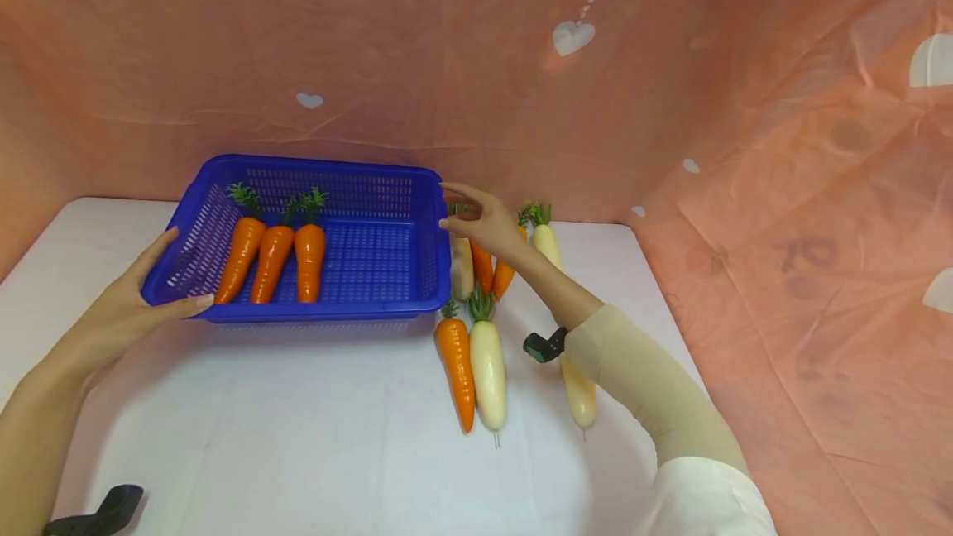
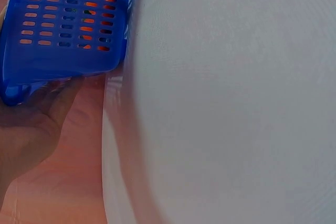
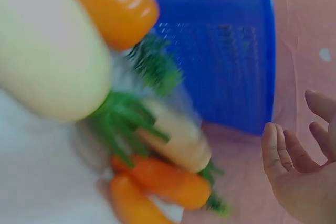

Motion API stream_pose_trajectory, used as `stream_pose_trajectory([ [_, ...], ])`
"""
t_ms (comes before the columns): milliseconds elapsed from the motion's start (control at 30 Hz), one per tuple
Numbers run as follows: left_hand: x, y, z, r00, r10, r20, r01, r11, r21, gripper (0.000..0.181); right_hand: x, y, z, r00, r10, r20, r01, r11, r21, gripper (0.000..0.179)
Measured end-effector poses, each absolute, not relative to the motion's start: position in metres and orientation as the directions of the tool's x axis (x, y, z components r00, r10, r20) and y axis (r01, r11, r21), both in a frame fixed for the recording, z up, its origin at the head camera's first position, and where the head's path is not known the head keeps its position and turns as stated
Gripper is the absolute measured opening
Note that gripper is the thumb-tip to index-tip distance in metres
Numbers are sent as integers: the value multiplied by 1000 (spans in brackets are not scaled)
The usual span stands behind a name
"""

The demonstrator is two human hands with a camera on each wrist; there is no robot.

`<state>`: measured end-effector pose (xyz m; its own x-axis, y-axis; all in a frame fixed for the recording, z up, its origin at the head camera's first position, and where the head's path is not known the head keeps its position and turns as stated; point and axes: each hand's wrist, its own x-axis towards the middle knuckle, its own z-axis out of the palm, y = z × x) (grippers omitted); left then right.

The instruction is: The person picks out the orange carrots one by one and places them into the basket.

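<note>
A blue plastic basket (image 1: 320, 310) with slotted walls holds three orange carrots (image 1: 309, 263) with green tops, lying side by side in its left half. My left hand (image 1: 112, 313) grips the basket's left end, thumb along the front rim and fingers along the side. At the opposite end, my right hand (image 1: 487, 226) has its fingers spread loosely, fingertips right at the right rim. Below that hand lie a pale root vegetable (image 1: 462, 267) and more carrots (image 1: 504, 273), partly hidden by it. The right wrist view shows the right palm (image 3: 299, 182) with nothing in it.
Just in front of the basket's right corner, a carrot (image 1: 456, 370) and a white radish (image 1: 488, 375) lie together. Another white radish (image 1: 578, 391) is partly covered by the right forearm. An orange cloth (image 1: 476, 106) with white hearts hangs behind the white table (image 1: 313, 437).
</note>
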<state>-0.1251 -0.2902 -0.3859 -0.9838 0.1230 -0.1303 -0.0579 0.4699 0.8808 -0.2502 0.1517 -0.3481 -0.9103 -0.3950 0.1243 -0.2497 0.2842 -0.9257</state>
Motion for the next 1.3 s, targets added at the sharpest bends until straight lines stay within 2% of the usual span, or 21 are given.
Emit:
stream_pose_trajectory([
  [233, -126, -291, -385, -985, 118, -123, -53, 472, 880, 97, -242, 188, -354, -949, -306, 77, -202, 404, -892, 57],
  [600, -127, -291, -383, -984, 111, -136, -67, 478, 876, 97, -237, 223, -370, -984, -177, 17, -101, 475, -874, 60],
  [933, -126, -291, -383, -982, 125, -143, -70, 464, 883, 96, -235, 238, -396, -996, -90, -17, -30, 494, -869, 64],
  [1067, -126, -290, -384, -982, 125, -138, -66, 460, 886, 96, -234, 236, -403, -998, -52, -42, 6, 555, -832, 66],
  [1300, -125, -290, -385, -984, 126, -128, -55, 464, 884, 96, -241, 229, -409, -995, -73, -71, 4, 663, -748, 73],
])
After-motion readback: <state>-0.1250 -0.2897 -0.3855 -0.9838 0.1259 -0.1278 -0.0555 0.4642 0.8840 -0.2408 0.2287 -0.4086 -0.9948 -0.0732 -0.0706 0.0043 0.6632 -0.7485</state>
